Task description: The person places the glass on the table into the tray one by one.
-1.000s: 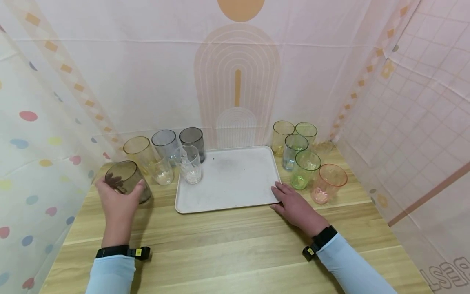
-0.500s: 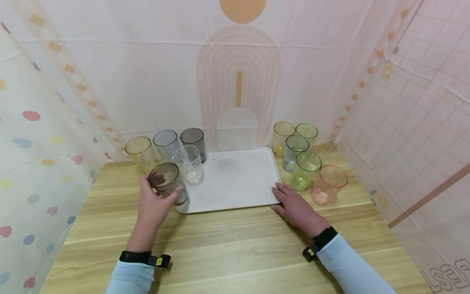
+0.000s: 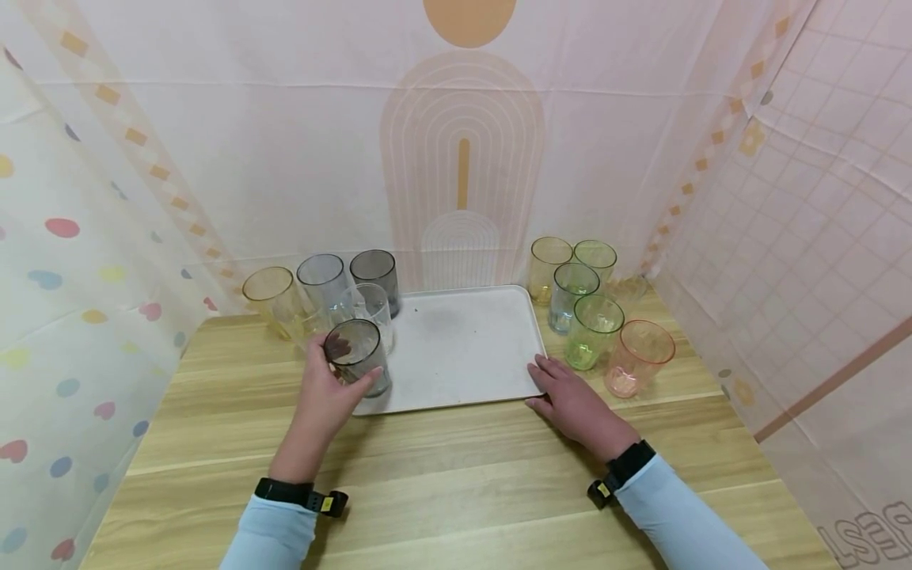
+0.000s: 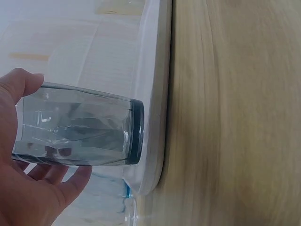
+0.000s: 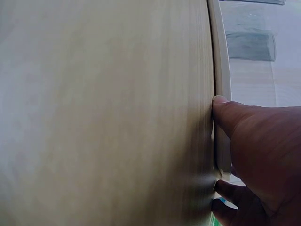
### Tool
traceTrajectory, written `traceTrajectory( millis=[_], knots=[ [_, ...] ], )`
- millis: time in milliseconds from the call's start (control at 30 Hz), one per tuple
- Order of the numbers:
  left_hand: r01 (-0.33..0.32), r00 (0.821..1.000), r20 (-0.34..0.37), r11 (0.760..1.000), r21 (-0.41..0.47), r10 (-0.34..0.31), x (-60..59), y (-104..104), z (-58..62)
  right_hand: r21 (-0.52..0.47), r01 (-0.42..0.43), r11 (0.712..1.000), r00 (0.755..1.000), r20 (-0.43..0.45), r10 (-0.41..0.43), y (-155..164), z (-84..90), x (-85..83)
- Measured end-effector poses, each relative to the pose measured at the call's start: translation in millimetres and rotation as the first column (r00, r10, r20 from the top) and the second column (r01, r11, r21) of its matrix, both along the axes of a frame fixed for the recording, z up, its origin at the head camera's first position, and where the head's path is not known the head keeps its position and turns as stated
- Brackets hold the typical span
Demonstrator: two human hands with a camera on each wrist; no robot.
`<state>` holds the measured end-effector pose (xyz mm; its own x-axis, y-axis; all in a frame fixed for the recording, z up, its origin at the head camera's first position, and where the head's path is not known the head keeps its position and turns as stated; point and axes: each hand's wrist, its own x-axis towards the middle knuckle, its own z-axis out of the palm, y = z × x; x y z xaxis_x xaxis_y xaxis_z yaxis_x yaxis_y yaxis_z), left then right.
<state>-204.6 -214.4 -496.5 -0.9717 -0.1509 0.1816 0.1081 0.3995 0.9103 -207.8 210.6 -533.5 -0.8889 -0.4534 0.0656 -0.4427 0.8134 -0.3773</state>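
Note:
In the head view my left hand (image 3: 326, 394) holds a smoky grey drinking glass (image 3: 365, 368) upright over the near-left corner of the white tray (image 3: 456, 372). The left wrist view shows the thumb on one side of the grey glass (image 4: 80, 125) and the fingers on the other, its thick base close to the tray's rim (image 4: 155, 103). A clear glass (image 3: 378, 305) stands on the tray just behind, partly hidden. My right hand (image 3: 573, 400) grips the tray's near-right corner, thumb against the front edge (image 5: 223, 61) and fingers round the side.
Left of the tray stand an amber glass (image 3: 271, 297), a bluish glass (image 3: 321, 281) and a dark grey one (image 3: 381, 273). Several glasses crowd its right side, among them a green glass (image 3: 594, 328) and a pink glass (image 3: 641, 356). Fabric walls (image 3: 299, 158) enclose the wooden table (image 3: 456, 491).
My left hand has carried the grey glass rightward from the table's left side to over the tray's near-left corner. The right hand has stayed at the tray corner.

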Motion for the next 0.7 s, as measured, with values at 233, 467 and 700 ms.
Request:
traceTrajectory(
  millis=[233, 467, 700],
  knots=[
    [0.019, 1.000, 0.015, 0.999, -0.036, -0.018, -3.6, 3.1, -6.1, 0.006, 0.002, 1.000, 1.000, 0.009, -0.002, -0.5, 0.1, -0.1],
    [0.028, 1.000, 0.015, 0.999, -0.034, -0.027, -4.2, 2.6, -8.6, 0.014, 0.010, 1.000, 1.000, 0.022, -0.010, -1.3, 1.8, 0.4],
    [0.070, 0.997, 0.036, 0.987, -0.143, -0.066, -4.5, -7.0, -10.7, 0.007, 0.006, 1.000, 1.000, 0.011, -0.006, -0.9, 1.4, 0.3]
  ],
)
